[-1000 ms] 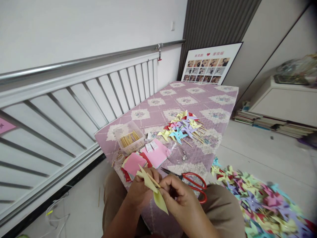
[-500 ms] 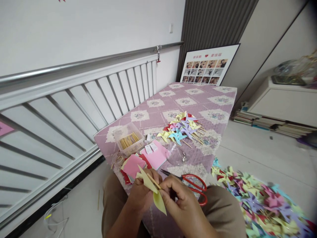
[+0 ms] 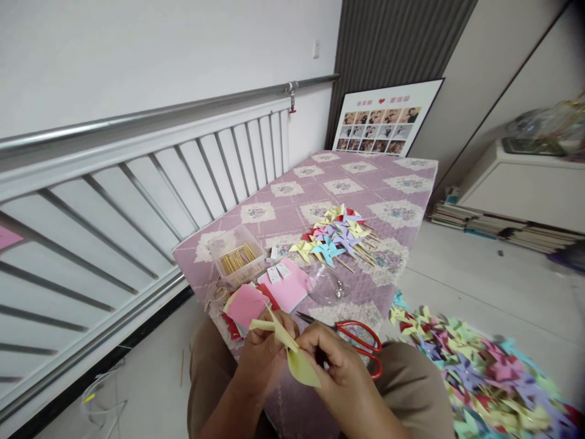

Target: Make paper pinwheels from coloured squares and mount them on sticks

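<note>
Both hands work a pale yellow paper pinwheel [image 3: 299, 361] over my lap at the near edge of a quilted purple pad [image 3: 347, 183]. My left hand [image 3: 265, 353] is closed, pinching the pinwheel's upper folds. My right hand [image 3: 340, 369] is closed too, pinching the lower blade and what looks like a thin wooden stick through the paper. Red-handled scissors [image 3: 361, 344] lie just beyond my right hand. Pink and red paper squares [image 3: 269, 296] are stacked just ahead of my left hand.
A clear tub of wooden sticks [image 3: 237, 256] stands at the pad's left corner, a cluster of finished pinwheels [image 3: 338, 238] mid-pad, a clear dish [image 3: 326, 283] nearby. Many coloured pinwheels [image 3: 475, 366] pile on the floor at right. A white railing [image 3: 137, 195] runs left; a photo board [image 3: 384, 122] leans behind.
The pinwheel has turned in my fingers: its lower blade swung rightward and flatter, and the upper folds bent down. My hands stay in place.
</note>
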`<move>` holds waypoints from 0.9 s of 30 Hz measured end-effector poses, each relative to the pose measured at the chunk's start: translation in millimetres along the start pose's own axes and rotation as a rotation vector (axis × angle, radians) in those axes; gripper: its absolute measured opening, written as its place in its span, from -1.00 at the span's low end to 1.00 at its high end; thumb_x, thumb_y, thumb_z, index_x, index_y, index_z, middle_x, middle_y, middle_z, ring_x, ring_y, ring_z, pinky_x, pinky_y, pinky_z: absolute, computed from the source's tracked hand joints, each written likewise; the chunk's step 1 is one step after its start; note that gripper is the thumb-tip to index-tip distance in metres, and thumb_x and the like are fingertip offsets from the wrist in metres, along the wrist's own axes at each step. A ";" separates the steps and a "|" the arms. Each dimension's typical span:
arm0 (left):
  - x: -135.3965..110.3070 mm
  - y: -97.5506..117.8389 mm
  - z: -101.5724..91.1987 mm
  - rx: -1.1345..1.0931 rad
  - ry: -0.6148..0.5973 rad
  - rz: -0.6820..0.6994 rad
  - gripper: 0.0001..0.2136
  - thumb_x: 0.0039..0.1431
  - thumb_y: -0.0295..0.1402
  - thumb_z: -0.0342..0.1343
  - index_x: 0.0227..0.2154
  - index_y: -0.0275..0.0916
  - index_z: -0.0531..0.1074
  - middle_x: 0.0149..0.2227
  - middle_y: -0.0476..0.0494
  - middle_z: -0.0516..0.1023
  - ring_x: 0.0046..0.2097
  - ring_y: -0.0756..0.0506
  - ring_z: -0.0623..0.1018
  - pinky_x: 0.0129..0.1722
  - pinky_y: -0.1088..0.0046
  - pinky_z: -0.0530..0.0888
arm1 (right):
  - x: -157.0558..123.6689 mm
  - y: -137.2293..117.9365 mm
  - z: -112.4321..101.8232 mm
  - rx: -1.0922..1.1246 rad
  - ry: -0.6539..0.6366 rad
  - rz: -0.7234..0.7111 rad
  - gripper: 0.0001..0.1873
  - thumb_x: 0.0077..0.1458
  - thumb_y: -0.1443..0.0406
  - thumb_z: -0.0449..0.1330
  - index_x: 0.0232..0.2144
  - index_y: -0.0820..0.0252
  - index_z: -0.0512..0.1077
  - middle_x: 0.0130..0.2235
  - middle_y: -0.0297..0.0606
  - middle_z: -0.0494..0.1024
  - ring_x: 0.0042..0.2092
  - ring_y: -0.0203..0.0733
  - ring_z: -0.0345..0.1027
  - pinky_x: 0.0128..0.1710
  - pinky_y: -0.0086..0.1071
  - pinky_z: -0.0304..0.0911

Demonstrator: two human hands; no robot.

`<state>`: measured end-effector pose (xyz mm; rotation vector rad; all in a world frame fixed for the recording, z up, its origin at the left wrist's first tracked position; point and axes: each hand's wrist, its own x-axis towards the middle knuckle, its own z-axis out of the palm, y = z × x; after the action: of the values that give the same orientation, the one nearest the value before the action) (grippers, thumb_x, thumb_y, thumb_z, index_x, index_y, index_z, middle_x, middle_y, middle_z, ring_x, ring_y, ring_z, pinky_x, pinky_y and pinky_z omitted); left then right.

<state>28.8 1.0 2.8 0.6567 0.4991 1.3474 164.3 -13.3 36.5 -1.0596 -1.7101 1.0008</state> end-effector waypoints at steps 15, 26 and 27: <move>2.4 -6.2 13.0 0.018 0.296 -0.052 -0.74 -0.25 -0.26 0.39 -0.48 -0.23 0.48 -0.52 0.02 0.41 -0.42 0.00 0.34 -0.34 0.44 0.32 | -2.6 26.8 7.5 0.291 0.053 0.205 -0.84 0.07 0.23 0.17 -0.50 0.14 0.31 -0.51 -0.44 0.26 -0.46 -0.30 0.09 -0.47 -0.46 0.04; 10.1 -3.8 21.4 0.067 0.300 -0.097 -0.79 -0.15 -0.29 0.32 -0.46 -0.29 0.49 -0.54 -0.02 0.48 -0.43 -0.05 0.46 -0.35 0.43 0.35 | 1.3 35.4 11.6 0.447 0.030 0.404 -0.65 0.04 0.04 0.26 -0.48 0.16 0.29 -0.57 -0.49 0.22 -0.52 -0.35 0.02 -0.52 -0.48 -0.02; 10.3 -3.1 22.2 0.074 0.306 -0.103 -0.79 -0.16 -0.29 0.31 -0.46 -0.29 0.49 -0.55 -0.01 0.47 -0.44 -0.04 0.45 -0.37 0.44 0.35 | 1.6 34.3 12.0 0.450 0.035 0.414 -0.64 0.03 0.03 0.27 -0.48 0.16 0.29 -0.57 -0.50 0.22 -0.52 -0.35 0.01 -0.52 -0.48 -0.02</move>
<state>47.7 7.7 17.2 0.4792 0.8214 1.3423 160.8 -3.1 1.7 -1.1344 -1.1721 1.5317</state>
